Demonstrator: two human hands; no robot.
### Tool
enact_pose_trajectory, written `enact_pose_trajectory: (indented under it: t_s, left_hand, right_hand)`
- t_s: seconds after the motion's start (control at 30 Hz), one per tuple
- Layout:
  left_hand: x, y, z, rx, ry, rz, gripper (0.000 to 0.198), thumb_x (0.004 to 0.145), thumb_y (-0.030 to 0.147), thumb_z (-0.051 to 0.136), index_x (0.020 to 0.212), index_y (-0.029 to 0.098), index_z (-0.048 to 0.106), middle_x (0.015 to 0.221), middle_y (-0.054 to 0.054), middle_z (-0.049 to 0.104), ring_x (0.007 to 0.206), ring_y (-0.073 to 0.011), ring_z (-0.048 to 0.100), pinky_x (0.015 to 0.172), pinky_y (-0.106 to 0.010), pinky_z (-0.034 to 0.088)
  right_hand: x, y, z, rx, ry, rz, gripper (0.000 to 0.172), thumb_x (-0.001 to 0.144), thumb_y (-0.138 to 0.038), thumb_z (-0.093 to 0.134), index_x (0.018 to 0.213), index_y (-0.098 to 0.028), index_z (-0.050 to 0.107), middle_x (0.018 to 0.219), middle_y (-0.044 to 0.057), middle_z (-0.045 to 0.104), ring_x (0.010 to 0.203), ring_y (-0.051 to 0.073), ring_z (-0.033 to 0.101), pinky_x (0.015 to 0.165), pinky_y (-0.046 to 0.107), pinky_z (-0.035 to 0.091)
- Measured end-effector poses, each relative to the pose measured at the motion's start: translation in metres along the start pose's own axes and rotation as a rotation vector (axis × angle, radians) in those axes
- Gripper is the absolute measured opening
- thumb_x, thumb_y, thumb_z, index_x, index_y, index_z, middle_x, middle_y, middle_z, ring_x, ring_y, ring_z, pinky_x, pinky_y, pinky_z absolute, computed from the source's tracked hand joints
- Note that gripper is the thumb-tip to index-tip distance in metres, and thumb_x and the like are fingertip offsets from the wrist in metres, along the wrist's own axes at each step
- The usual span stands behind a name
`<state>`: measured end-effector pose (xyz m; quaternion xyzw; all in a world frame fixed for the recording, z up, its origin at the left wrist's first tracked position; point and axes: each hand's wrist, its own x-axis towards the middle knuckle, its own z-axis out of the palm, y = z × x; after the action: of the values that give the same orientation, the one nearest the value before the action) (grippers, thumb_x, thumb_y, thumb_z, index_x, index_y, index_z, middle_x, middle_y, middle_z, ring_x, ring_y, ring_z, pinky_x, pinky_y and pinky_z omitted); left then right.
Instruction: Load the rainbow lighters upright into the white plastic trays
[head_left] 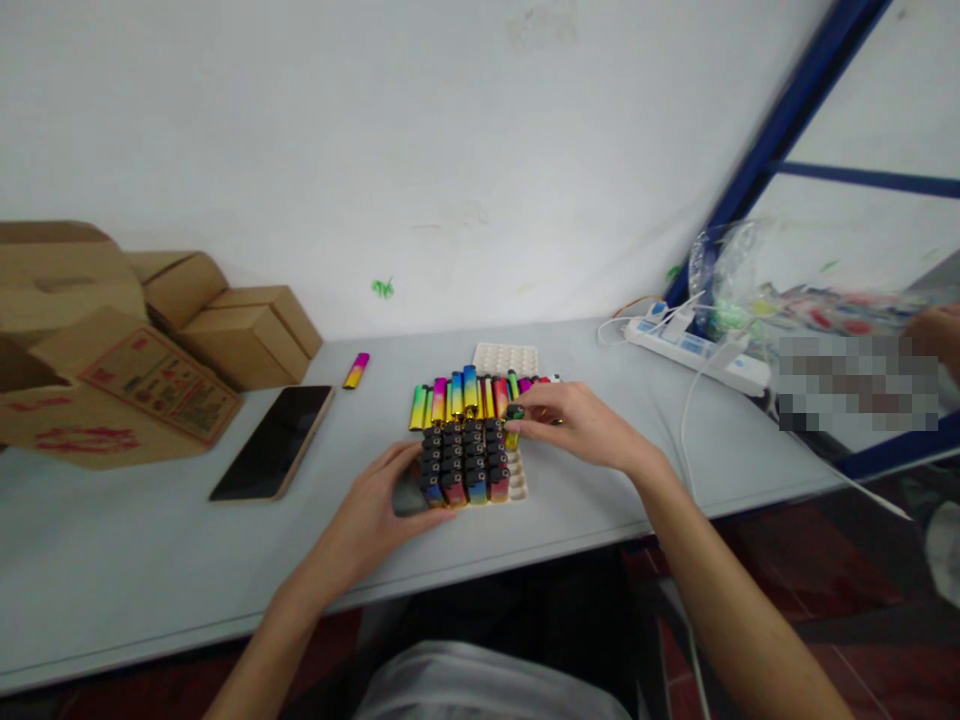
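Observation:
Several lighters [465,465] with black tops stand upright in rows in a white tray [517,478], whose right column of sockets shows. My left hand [375,505] curls round the near left corner of this tray, thumb along the front and fingers against the lighters' left side. At the tray's right edge, my right hand [574,425] pinches a yellow-green lighter [512,438] with a dark top, held upright. Its lower end is partly hidden behind the tray's edge. Behind the tray lies a row of shiny rainbow-coloured lighters [457,395], partly covered by my right hand.
A second white tray [506,358] lies behind the row. One pink-yellow lighter [356,371] lies apart, near a phone [274,443]. Cardboard boxes [240,330] stand left. At right are a power strip [697,355] with cables and another person's hand [937,335] by a plastic bag [825,305].

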<state>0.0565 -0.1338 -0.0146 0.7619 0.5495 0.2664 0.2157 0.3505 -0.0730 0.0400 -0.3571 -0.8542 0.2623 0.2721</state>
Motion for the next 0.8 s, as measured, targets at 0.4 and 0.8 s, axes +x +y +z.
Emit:
enact_pose_trajectory:
  t_s: [0.4, 0.8]
  left_hand:
    - [0.0001, -0.0005, 0.0009, 0.038, 0.019, 0.039, 0.064, 0.075, 0.057, 0.080, 0.125, 0.019, 0.065, 0.127, -0.011, 0.069, 0.117, -0.0325, 0.068, 0.105, -0.046, 0.055]
    - [0.0005, -0.0023, 0.0012, 0.051, 0.033, 0.067, 0.063, 0.076, 0.054, 0.081, 0.125, 0.018, 0.065, 0.127, -0.011, 0.070, 0.116, -0.0312, 0.069, 0.104, -0.043, 0.057]
  right_hand:
    - [-0.0017, 0.0060, -0.0029, 0.081, -0.070, 0.059, 0.030, 0.101, -0.038, 0.060, 0.077, -0.020, 0.056, 0.069, 0.000, 0.068, 0.063, 0.015, 0.062, 0.062, 0.025, 0.042]
    - [0.0005, 0.0052, -0.0001, -0.103, -0.064, -0.027, 0.012, 0.098, -0.025, 0.067, 0.092, -0.016, 0.070, 0.084, 0.004, 0.072, 0.072, 0.016, 0.063, 0.068, 0.025, 0.043]
